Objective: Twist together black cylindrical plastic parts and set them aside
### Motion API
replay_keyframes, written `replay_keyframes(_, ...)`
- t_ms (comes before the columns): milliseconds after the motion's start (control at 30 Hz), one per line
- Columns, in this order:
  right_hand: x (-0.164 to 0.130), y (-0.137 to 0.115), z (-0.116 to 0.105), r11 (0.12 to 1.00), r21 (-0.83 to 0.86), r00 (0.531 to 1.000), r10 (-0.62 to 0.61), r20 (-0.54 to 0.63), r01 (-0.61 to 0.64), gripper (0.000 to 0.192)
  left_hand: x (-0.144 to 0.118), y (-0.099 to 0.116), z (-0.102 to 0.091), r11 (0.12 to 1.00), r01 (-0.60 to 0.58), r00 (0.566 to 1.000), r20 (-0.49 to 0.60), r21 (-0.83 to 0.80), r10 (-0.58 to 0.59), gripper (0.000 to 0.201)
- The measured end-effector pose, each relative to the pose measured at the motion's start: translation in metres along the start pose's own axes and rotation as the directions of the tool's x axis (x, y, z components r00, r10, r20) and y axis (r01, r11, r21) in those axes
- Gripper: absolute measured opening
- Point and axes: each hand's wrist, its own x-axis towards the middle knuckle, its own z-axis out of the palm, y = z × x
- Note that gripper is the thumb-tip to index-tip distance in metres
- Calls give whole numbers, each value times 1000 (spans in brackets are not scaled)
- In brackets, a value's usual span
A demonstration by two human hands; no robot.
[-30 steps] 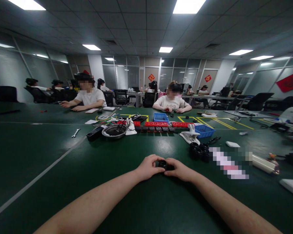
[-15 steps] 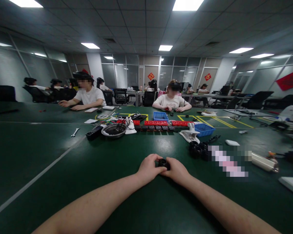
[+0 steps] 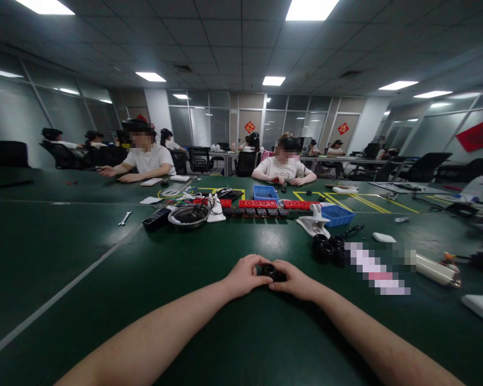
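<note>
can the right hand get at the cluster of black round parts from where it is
Likely yes: the black round parts sit ahead and to its right, with only green tabletop between. The right hand is at a small black ring, though, and may have to leave it first.

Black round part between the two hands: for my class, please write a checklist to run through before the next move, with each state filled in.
1. Left hand on the black round part: ok, thumb and fingers about its left side.
2. Right hand on it: ok, at its right side.
3. Either hand free: not ok, both are engaged.
4. Part's underside seated on the green table: cannot tell, fingers hide it.
5. Black ring cluster apart from the hands: ok, beyond the right hand.
</note>
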Motion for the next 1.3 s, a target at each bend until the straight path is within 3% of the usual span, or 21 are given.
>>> replay_keyframes(167, 1, 0, -4, 992, 123, 999, -4, 39, -1, 17, 0, -1, 2, 1000, -21, 1000, -11, -21, 21, 34)
replay_keyframes(367, 1, 0, 0, 991, 117, 998, 67, -7, -65, 19, 1, 2, 0, 1000, -10, 1000, 11, -11, 10, 33)
replay_keyframes(533, 2, -4, 13, 975, -111, 972, 173, -159, -191, 23, -2, 4, 7, 998, 63, 995, -83, 23, -61, 31)
replay_keyframes(667, 3, -12, 23, 883, -355, 930, 200, -310, -308, 21, -3, 3, 16, 991, 106, 972, -217, 88, -85, 31)
replay_keyframes(767, 2, -17, 23, 858, -420, 936, 169, -309, -294, 28, -1, 1, 15, 993, 86, 980, -188, 80, -69, 31)
replay_keyframes(900, 1, -13, 16, 927, -326, 958, 97, -270, -186, 38, 1, -1, 4, 1000, 31, 998, -48, 6, -30, 31)
replay_keyframes(1067, 1, 0, 4, 998, -64, 998, -21, -62, 17, 31, 2, -3, -3, 999, -19, 999, 30, -43, 21, 34)
replay_keyframes(1300, 3, 6, -1, 995, 100, 1000, -11, 7, 11, 21, 3, -6, -2, 995, -33, 998, 48, -90, 38, 35)
